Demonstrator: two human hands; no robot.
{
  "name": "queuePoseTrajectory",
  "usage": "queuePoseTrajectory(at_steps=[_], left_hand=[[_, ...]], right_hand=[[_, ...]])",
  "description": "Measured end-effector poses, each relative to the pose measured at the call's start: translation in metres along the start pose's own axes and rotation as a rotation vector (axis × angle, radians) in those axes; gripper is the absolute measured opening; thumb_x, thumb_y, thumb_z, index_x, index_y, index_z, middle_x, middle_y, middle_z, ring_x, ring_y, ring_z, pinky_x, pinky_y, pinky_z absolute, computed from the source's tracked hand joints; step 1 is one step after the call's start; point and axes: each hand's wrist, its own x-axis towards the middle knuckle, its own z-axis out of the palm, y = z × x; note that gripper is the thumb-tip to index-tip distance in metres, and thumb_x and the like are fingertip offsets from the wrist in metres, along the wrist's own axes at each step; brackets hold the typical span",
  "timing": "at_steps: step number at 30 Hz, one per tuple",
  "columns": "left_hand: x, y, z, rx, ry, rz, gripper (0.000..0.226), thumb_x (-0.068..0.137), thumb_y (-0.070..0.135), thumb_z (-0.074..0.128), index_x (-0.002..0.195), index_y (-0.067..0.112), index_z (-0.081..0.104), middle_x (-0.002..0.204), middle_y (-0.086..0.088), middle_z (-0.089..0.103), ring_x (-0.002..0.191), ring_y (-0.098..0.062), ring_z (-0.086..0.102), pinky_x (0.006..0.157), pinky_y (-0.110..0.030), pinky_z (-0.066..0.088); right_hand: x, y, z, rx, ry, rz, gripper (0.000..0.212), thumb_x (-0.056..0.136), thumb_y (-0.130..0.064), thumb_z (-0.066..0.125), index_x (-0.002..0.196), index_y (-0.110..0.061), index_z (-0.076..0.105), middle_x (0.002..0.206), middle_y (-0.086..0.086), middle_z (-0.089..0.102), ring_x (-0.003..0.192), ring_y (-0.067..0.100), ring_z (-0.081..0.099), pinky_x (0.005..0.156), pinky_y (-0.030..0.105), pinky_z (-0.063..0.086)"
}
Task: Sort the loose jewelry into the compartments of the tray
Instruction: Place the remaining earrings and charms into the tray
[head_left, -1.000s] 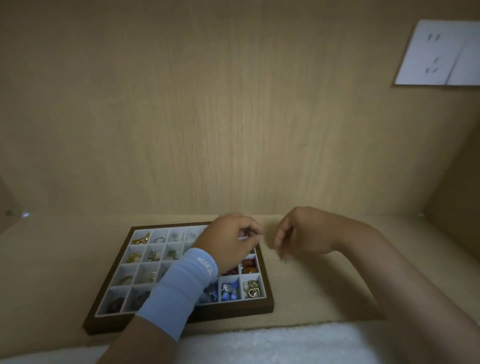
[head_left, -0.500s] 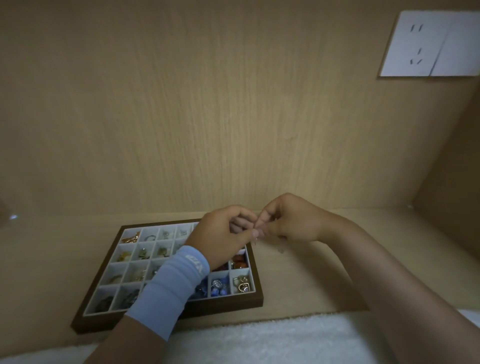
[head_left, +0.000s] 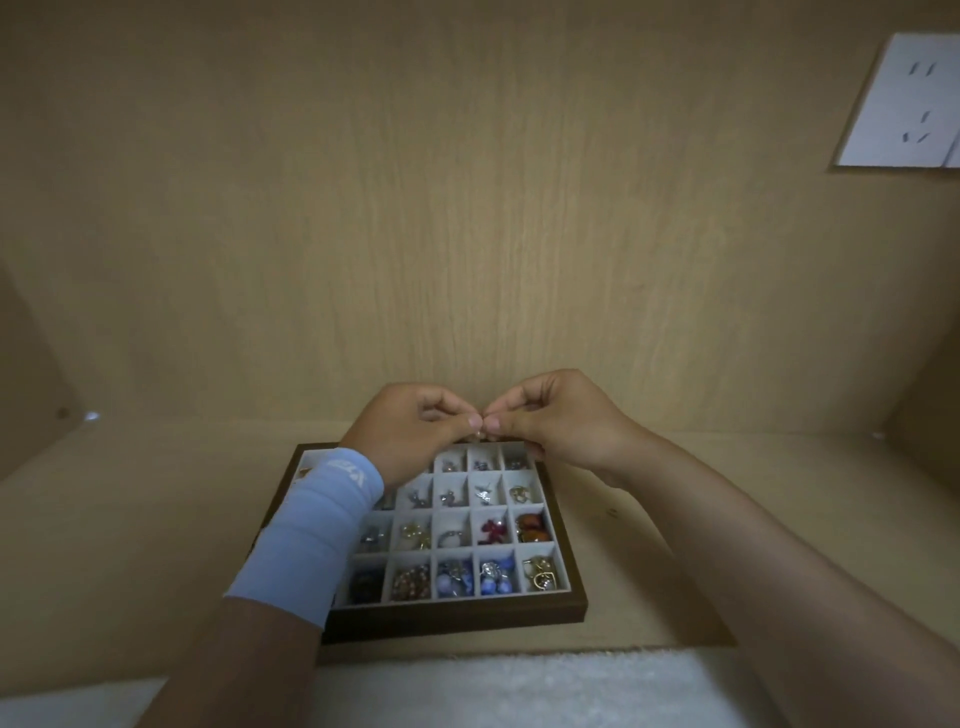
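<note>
Against pale wood panelling, pinching one tiny piece between left hand and right hand at frame centre above the tray, likely needing lowering into a far-row compartment next.

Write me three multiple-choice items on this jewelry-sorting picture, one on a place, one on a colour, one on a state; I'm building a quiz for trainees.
1. Where do the two hands meet?
A. Over the tray's far edge
B. Over the white towel
C. Beside the wall socket

2. What colour is the band on the left wrist?
A. Red
B. Light blue
C. Black

3. How do the fingertips of both hands stand?
A. Spread flat on the shelf
B. Pinched together on a tiny item between them
C. Wrapped around the tray's frame

Answers:
1 A: the left hand and right hand touch fingertips above the far row of the tray.
2 B: the wristband is light blue with a white logo.
3 B: thumbs and forefingers close on a small pale piece, too small to identify.
</note>
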Motion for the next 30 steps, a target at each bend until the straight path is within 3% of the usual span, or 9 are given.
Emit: queuePoseTrajectory(at_steps=[4,6,8,14,17,20,25,30], left_hand=[[0.002,-0.017,-0.015,0.146,0.003,-0.042,0.013,0.086,0.033,0.069,0.079,0.024,0.077,0.077,0.011,0.075,0.079,-0.006,0.069,0.081,-0.028,0.054],[0.001,-0.024,-0.023,0.230,-0.016,-0.070,0.019,0.087,0.039,0.066,0.077,0.026,0.076,0.075,0.012,0.073,0.075,-0.005,0.067,0.075,-0.026,0.052],[0.002,-0.029,-0.029,0.266,0.001,-0.079,0.014,0.086,0.037,0.066,0.077,0.030,0.075,0.075,0.014,0.072,0.073,-0.001,0.065,0.070,-0.024,0.048],[0.002,-0.033,-0.029,0.350,-0.047,-0.046,0.014,0.089,0.026,0.063,0.088,0.032,0.075,0.087,0.022,0.066,0.087,0.001,0.062,0.076,-0.017,0.046],[0.003,-0.033,-0.020,0.509,-0.053,0.028,0.017,0.089,0.027,0.060,0.088,0.038,0.073,0.085,0.024,0.052,0.096,-0.009,0.055,0.089,-0.028,0.044],[0.002,-0.030,-0.016,0.620,-0.043,0.071,0.021,0.090,0.028,0.056,0.090,0.042,0.071,0.097,0.015,0.050,0.110,-0.015,0.044,0.103,-0.036,0.034],[0.003,-0.028,-0.017,0.822,-0.098,0.068,0.028,0.091,0.029,0.051,0.107,0.044,0.067,0.117,0.011,0.048,0.118,-0.015,0.036,0.104,-0.034,0.024],[0.002,-0.027,-0.015,0.772,-0.066,0.085,0.024,0.091,0.030,0.052,0.104,0.038,0.069,0.117,0.008,0.053,0.118,-0.017,0.040,0.104,-0.035,0.029]], right_hand=[[0.017,0.001,0.017,-0.199,-0.055,-0.033,0.009,0.092,-0.013,0.070,0.092,-0.007,0.077,0.072,-0.004,0.072,0.054,-0.004,0.062,0.052,0.011,0.045],[0.024,0.003,0.024,-0.320,-0.090,-0.053,0.011,0.093,-0.014,0.067,0.091,-0.012,0.077,0.078,-0.005,0.074,0.067,-0.002,0.068,0.064,0.014,0.051],[0.027,0.006,0.028,-0.406,-0.141,-0.045,0.011,0.093,-0.017,0.067,0.089,-0.017,0.077,0.084,-0.005,0.076,0.078,0.001,0.070,0.076,0.020,0.054],[0.032,0.005,0.037,-0.533,-0.196,-0.009,0.013,0.092,-0.027,0.069,0.086,-0.019,0.079,0.083,-0.007,0.077,0.079,0.004,0.071,0.083,0.030,0.058],[0.033,0.004,0.037,-0.684,-0.166,-0.038,0.017,0.091,-0.031,0.069,0.085,-0.018,0.079,0.082,-0.006,0.076,0.078,0.008,0.069,0.082,0.038,0.059],[0.031,0.003,0.036,-0.748,-0.125,-0.069,0.021,0.090,-0.033,0.065,0.079,-0.021,0.077,0.075,-0.003,0.074,0.071,0.012,0.068,0.076,0.043,0.059],[0.021,-0.003,0.041,-0.790,-0.200,-0.100,0.022,0.089,-0.025,0.061,0.101,-0.031,0.079,0.086,-0.020,0.063,0.086,0.006,0.064,0.084,0.034,0.056],[0.020,-0.007,0.035,-0.787,-0.174,-0.159,0.022,0.091,-0.019,0.061,0.100,-0.029,0.077,0.083,-0.024,0.056,0.091,0.005,0.062,0.084,0.027,0.052]])
